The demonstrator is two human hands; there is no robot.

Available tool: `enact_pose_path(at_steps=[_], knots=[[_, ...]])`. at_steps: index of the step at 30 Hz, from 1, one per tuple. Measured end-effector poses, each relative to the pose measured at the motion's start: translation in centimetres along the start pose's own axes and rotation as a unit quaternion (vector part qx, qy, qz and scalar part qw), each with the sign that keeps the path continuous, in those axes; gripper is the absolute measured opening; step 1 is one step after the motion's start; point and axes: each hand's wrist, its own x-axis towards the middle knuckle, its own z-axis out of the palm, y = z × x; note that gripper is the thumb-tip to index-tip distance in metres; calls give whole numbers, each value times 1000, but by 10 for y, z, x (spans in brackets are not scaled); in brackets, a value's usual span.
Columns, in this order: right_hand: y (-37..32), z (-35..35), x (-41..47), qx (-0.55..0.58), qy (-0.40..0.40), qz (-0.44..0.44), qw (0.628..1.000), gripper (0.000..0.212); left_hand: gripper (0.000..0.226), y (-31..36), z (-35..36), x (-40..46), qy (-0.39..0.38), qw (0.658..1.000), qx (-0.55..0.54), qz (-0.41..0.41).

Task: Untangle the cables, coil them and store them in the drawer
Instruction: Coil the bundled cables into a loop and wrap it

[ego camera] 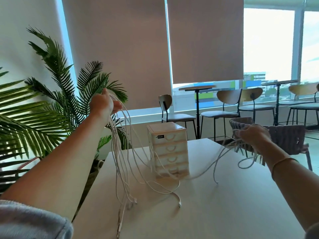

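Observation:
My left hand [103,105] is raised high at the left and grips a bunch of white cables [120,161], which hang in long loops down to the white table [215,213]. Their plug ends lie on the tabletop near the front. My right hand [253,135] is out to the right, lower, and holds another stretch of cable [222,156] that sags and curls toward the table. A small cream drawer unit [169,150] with several shut drawers stands upright at the table's middle, behind the hanging loops.
A large palm plant [51,104] fills the left side beside the table. A woven grey chair [286,137] stands at the table's far right edge. Farther back are café chairs [222,107] and round high tables [196,88] along the windows.

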Motion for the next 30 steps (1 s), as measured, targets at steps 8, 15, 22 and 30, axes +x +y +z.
enact_pose_path(at_steps=[8, 15, 22, 30], knots=[[-93, -3, -52, 141, -116, -253, 950, 24, 49, 3, 47, -37, -67, 997, 9, 25], [-164, 2, -95, 174, -81, -376, 906, 25, 50, -1, 87, -76, -87, 981, 136, 105], [-147, 6, -90, 83, -80, -369, 922, 31, 53, -8, 82, -79, -109, 952, 228, 173], [-52, 24, -60, -7, -105, -278, 955, 30, 55, 1, 61, -56, -47, 952, 227, 202]])
